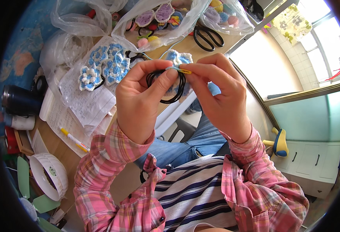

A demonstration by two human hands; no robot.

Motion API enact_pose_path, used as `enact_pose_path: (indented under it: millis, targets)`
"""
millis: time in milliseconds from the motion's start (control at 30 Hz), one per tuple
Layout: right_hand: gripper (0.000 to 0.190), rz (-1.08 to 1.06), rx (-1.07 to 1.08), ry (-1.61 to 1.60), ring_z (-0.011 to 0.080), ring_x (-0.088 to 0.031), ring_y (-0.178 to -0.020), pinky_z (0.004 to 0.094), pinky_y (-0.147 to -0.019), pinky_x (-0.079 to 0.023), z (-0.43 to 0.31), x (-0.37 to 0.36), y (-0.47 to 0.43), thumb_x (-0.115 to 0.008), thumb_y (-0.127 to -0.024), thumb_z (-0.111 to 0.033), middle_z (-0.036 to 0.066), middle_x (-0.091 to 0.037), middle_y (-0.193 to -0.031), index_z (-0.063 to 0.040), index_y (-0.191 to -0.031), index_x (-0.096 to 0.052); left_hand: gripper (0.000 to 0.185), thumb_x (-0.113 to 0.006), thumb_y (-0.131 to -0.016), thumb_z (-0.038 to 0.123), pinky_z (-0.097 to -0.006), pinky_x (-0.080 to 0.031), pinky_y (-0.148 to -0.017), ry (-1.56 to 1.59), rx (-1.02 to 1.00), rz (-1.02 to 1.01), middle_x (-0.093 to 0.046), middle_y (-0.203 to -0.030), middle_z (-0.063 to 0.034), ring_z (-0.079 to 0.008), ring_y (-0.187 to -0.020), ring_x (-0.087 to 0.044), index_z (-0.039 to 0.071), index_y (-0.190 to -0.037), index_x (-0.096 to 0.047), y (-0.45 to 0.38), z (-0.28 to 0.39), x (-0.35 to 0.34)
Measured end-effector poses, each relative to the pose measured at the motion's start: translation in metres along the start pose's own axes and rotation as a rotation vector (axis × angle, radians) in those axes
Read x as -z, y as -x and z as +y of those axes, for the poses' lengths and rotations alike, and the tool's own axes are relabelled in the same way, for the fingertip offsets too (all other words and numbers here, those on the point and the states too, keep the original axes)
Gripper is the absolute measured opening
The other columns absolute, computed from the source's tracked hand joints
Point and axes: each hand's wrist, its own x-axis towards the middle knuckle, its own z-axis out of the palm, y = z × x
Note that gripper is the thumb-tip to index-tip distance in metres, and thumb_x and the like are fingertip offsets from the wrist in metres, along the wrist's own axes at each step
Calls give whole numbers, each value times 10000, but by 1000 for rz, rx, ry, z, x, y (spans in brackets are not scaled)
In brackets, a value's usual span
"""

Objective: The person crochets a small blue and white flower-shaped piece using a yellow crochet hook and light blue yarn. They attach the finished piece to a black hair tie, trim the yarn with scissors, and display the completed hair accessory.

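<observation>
My left hand pinches a loop of black elastic hair ties between thumb and forefinger. A blue-and-white crocheted flower is right behind the pinch, partly covered by my fingers. Between the thumb and fingertips of my right hand is a small yellow tool with a slot, perhaps a yarn needle. Its tip meets the light-blue yarn at my left thumb. From there a strand of the yarn runs up towards the plastic bags. Both hands are raised over the table's edge, above my lap.
More blue-and-white crocheted flowers lie on written papers. Clear plastic bags hold crocheted pieces and yarn balls, with black-handled scissors beside them. At left are a pen, a dark flask, a white bowl and a green-bladed fan.
</observation>
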Motion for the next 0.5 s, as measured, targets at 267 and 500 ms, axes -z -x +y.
enact_pose_path:
  millis: [267,500]
  targets:
    - [179,37,-31,-59,128,-611,-634,249,-550,-484,-2,-4,1,-684,-807,67,78,-614,-851,-10,-967,-707,210,-693,-917,48,-173,-525,-719,22,-18,-9,-696,-938,-52,-52,-820,-646,-26,-1103,-633,2,0,0]
    - [150,91,-38,-103,85,-596,-603,223,-526,-477,-3,-7,2,-709,-773,63,60,-609,-810,1,-909,-709,202,-691,-916,43,-188,-545,-718,38,-27,-21,-700,-927,-65,-66,-815,-660,-31,-1094,-629,5,3,-4]
